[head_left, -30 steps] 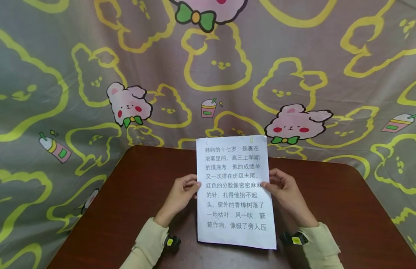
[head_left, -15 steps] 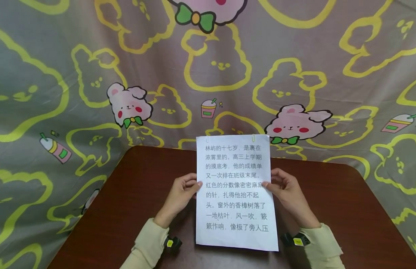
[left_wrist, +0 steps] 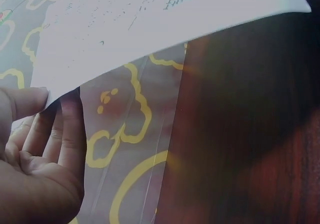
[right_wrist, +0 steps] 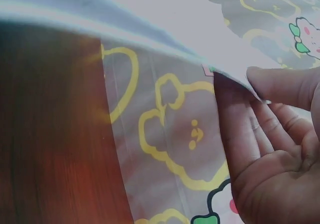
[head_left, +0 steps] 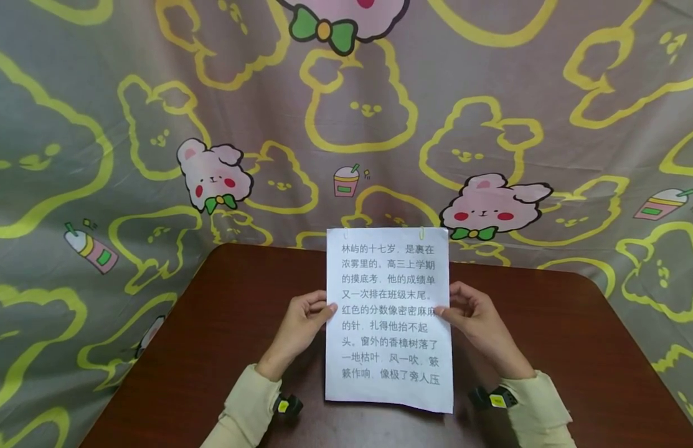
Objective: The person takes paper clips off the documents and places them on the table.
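1 printed sheet (head_left: 388,318) is held above the brown table (head_left: 240,298), between the left hand (head_left: 301,320) and the right hand (head_left: 483,326). Each hand pinches a side edge, thumb in front and fingers behind, likely to spread it flat with its text toward the person; the right thumb just reaches the end of 1 line. At the top edge, 1 yellow clip (head_left: 421,233) and 1 pale clip (head_left: 345,234) probably bind layers together, though how many cannot be told.
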A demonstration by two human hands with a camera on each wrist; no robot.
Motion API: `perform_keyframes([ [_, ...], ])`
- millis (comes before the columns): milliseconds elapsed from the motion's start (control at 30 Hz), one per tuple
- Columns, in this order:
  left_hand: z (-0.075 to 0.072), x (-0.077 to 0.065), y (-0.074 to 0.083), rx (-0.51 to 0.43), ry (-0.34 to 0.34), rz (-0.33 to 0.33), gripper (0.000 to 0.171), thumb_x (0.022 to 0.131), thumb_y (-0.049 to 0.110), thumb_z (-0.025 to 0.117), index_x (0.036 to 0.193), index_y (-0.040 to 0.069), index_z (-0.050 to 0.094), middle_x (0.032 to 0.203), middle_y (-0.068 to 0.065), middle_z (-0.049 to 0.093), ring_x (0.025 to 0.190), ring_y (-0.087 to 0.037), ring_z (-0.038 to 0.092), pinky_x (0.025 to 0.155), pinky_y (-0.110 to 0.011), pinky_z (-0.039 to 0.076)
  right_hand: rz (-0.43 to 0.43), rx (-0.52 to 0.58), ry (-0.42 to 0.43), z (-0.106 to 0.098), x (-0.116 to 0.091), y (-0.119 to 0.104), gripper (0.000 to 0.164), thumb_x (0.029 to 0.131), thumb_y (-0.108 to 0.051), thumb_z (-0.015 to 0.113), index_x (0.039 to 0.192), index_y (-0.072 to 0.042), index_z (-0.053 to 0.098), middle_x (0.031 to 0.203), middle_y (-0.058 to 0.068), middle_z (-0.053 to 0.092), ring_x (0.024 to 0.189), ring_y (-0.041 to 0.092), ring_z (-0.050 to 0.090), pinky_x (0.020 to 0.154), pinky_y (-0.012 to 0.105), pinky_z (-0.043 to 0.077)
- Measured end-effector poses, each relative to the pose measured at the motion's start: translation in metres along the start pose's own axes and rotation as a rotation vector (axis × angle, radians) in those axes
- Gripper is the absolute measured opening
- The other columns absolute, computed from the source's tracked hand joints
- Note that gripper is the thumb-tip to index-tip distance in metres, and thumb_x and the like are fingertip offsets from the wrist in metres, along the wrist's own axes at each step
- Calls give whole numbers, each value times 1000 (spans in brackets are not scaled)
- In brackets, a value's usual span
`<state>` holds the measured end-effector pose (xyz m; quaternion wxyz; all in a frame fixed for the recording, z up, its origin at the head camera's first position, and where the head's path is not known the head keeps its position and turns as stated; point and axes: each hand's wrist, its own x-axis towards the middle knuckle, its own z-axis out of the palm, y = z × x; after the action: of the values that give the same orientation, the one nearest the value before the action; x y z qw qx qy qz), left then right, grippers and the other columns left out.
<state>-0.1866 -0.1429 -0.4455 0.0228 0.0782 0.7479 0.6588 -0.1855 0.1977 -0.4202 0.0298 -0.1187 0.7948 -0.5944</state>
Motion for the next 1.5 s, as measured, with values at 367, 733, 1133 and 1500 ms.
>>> perform_keyframes([
  [367, 0, 0, -1, 33, -4, 44, 20, 100, 3, 65, 117, -6, 71, 104, -27, 78, 76, -7, 75, 72, -21, 58, -1, -34, -11, -3, 0, 1, 30, 96, -8, 74, 121, 3, 62, 116, 28, 74, 84, 19, 78, 76, 32, 64],
  [733, -2, 1, -2, 57, -22, 59, 20, 101, 4, 65, 118, -5, 71, 106, -26, 78, 78, -9, 76, 71, -22, 60, -14, -12, -6, -7, 2, 4, 23, 95, -3, 73, 114, 7, 64, 113, 26, 76, 81, 19, 79, 70, 34, 64],
  [1133, -2, 0, -7, 74, 18, -12, 14, 96, 8, 73, 105, -2, 78, 100, -20, 81, 84, -15, 77, 71, -27, 63, 5, -24, -30, -11, 0, 10, 22, 94, -6, 75, 109, 6, 64, 102, 2, 79, 78, 18, 76, 66, 39, 64],
  [1500, 1, 1, -6, 55, 45, -14, 12, 96, 7, 73, 103, -3, 77, 98, -21, 80, 79, -10, 74, 69, -25, 62, 27, -46, -27, -12, 2, 10, 24, 96, -8, 74, 113, 4, 62, 96, 4, 76, 77, 18, 74, 69, 41, 64],
])
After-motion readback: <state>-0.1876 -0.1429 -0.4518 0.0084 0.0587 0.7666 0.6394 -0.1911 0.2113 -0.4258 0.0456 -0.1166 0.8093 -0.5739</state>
